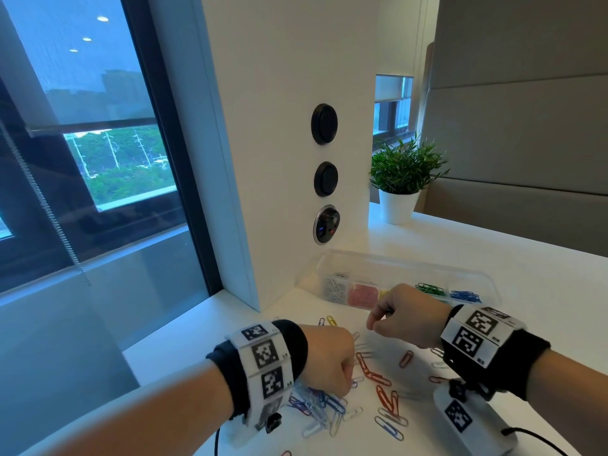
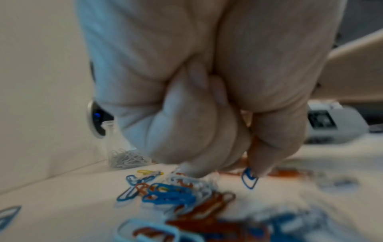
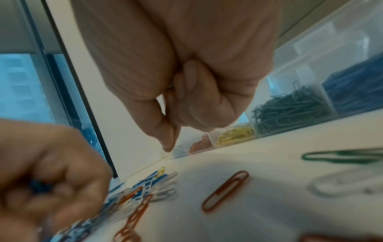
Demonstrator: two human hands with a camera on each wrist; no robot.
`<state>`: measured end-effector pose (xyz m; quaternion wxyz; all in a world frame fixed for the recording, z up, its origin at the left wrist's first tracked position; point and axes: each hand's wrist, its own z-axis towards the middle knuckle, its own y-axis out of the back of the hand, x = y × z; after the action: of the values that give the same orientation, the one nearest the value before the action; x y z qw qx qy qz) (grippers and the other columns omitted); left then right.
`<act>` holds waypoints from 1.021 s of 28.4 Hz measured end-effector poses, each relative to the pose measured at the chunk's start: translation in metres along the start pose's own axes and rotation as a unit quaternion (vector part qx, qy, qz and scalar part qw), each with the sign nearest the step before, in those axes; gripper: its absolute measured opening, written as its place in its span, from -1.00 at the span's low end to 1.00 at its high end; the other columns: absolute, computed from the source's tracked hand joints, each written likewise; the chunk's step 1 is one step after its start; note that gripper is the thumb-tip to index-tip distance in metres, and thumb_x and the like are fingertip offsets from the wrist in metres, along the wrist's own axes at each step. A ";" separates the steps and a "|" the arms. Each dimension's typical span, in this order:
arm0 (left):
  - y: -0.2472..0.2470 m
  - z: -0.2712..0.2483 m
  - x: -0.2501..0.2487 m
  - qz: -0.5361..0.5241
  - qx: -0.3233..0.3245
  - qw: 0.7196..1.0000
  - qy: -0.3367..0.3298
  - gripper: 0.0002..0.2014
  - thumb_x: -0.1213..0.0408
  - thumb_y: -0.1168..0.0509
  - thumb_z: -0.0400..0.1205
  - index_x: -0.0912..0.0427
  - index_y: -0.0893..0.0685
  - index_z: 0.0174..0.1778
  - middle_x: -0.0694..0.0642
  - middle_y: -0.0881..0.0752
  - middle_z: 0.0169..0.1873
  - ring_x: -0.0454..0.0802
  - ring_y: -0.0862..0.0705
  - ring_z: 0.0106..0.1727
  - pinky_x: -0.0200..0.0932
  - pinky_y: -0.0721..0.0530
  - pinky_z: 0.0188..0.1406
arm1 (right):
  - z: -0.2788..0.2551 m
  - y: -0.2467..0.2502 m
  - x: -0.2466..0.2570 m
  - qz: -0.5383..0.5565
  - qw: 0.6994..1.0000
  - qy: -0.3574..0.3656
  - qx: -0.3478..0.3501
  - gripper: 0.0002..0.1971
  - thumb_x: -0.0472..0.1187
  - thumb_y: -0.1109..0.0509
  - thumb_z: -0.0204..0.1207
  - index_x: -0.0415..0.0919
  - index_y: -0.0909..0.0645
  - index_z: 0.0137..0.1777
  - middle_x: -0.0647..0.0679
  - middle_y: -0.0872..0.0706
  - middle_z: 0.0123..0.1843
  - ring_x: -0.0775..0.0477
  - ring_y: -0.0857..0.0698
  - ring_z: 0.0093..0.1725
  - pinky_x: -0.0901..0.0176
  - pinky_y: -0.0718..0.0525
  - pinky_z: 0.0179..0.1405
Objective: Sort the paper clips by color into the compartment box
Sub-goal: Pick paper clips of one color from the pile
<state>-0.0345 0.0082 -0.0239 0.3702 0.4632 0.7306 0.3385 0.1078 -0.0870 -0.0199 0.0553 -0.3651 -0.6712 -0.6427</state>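
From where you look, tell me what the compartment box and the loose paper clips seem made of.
Compartment box: apparently clear plastic, glossy; the sorted clips show through its walls and dividers. Loose paper clips: probably bent wire with a smooth coloured coating in red, blue and white; bare metal is not visible, so the core is a guess.

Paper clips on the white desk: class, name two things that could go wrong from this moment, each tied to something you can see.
1. The left hand digs into a tangled mixed pile of blue, white and red clips; linked clips could come up together and land in a wrong compartment.
2. The compartment box holds white, red, yellow, green and blue sections side by side; a clip dropped by the right hand could fall into the neighbouring one.
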 end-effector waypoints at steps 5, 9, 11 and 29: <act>0.023 -0.026 0.042 -0.401 -0.055 0.913 0.050 -0.69 0.27 -0.04 0.71 0.08 -0.38 -0.39 -0.02 -0.28 -0.54 -0.11 -0.16 -0.58 -0.31 -0.15 -0.67 | 0.024 -0.011 0.012 -0.082 0.995 0.048 -0.002 -0.87 -0.18 -0.49 0.50 -0.05 -0.83 0.00 0.28 -0.52 -0.38 0.27 -0.48 -0.39 0.48 -0.35 -0.41; 0.018 -0.031 0.069 -0.695 -0.072 0.715 0.015 -0.80 0.29 0.07 0.55 0.04 -0.22 -0.42 0.00 -0.18 -0.59 -0.10 -0.02 -0.56 -0.41 0.02 -0.64 | 0.040 -0.022 0.021 -0.141 0.988 0.051 0.023 -0.90 -0.13 -0.55 0.40 0.04 -0.84 -0.11 0.21 -0.70 -0.24 0.17 -0.67 -0.16 0.35 -0.55 -0.30; 0.018 -0.031 0.074 -0.759 -0.083 0.645 -0.016 -0.83 0.31 0.11 0.46 0.10 -0.29 -0.44 0.05 -0.21 -0.58 -0.12 -0.08 -0.59 -0.47 -0.03 -0.62 | 0.043 -0.023 0.022 -0.172 0.983 0.043 0.046 -0.90 -0.17 -0.53 0.39 -0.01 -0.85 -0.14 0.15 -0.76 -0.24 0.10 -0.73 -0.16 0.32 -0.58 -0.34; 0.017 0.016 0.058 -0.056 -0.181 0.977 0.094 -0.74 0.19 -0.50 0.54 0.06 -0.80 0.15 0.01 -0.67 0.26 -0.08 -0.63 0.08 -0.29 -0.56 -0.03 | 0.015 0.004 -0.011 0.664 0.710 -0.090 0.217 -0.88 -0.35 -0.18 0.02 -0.23 -0.41 -0.41 -0.14 -0.31 -0.36 0.04 -0.17 -0.53 0.38 -0.25 -0.74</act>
<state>-0.0309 0.0708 -0.0304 0.3961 0.3125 0.7137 0.4859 0.1237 -0.0788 -0.0252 0.4845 -0.7511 -0.3783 -0.2410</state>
